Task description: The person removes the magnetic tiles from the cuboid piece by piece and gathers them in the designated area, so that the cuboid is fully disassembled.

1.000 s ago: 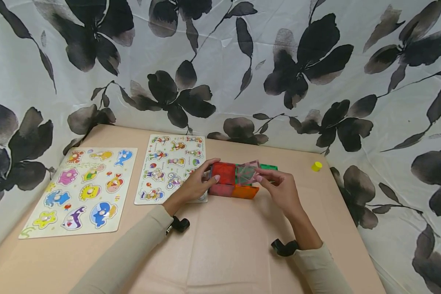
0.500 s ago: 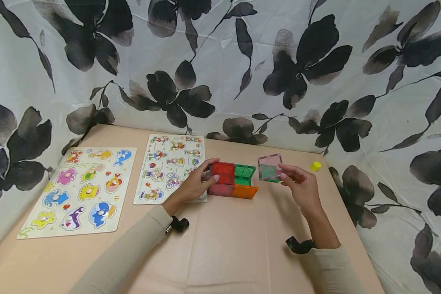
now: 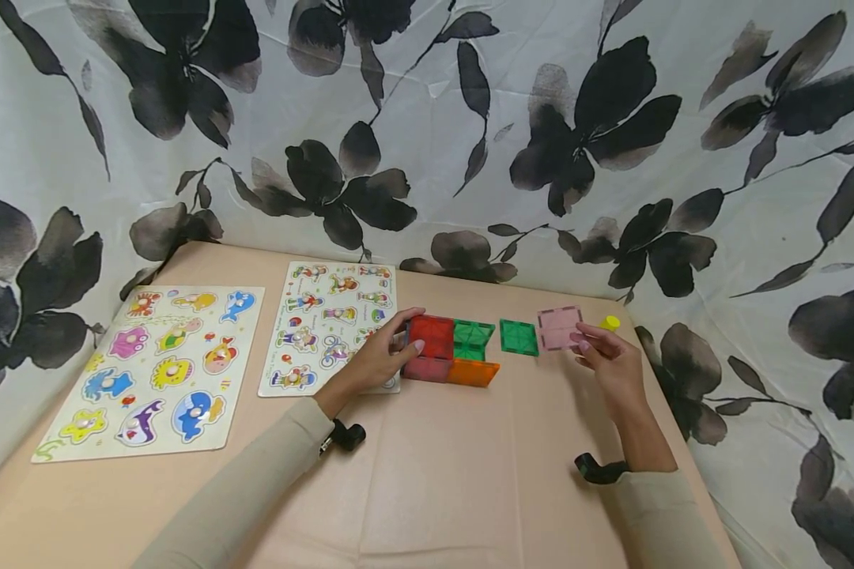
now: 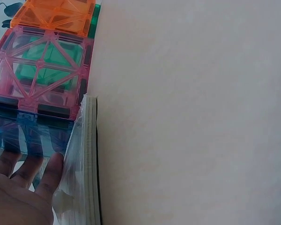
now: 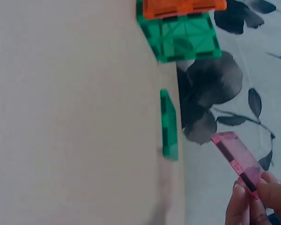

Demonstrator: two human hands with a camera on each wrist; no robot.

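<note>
My left hand (image 3: 377, 356) grips the left end of a magnetic tile structure, its thumb on the red top tile (image 3: 432, 336). In the left wrist view its fingertips touch a blue tile (image 4: 37, 136), beside a pink tile (image 4: 42, 70) and an orange tile (image 4: 56, 14). Green tiles (image 3: 473, 340) form the structure's back right part. My right hand (image 3: 612, 359) pinches a loose pink magnetic tile (image 3: 558, 328) by its edge, held above the table. Left of it is a separate green magnetic tile (image 3: 519, 337), which looks narrow in the right wrist view.
Two picture boards lie to the left: a larger sea-animal board (image 3: 164, 371) and a smaller figure board (image 3: 327, 324), partly behind my left hand. A small yellow piece (image 3: 610, 322) sits near the right table edge. A floral cloth (image 3: 427, 142) hangs behind the table (image 3: 441, 474).
My right hand has carried the pink tile rightward, away from the structure. The green tile, earlier behind the pink one, now shows by itself. The left hand keeps its grip.
</note>
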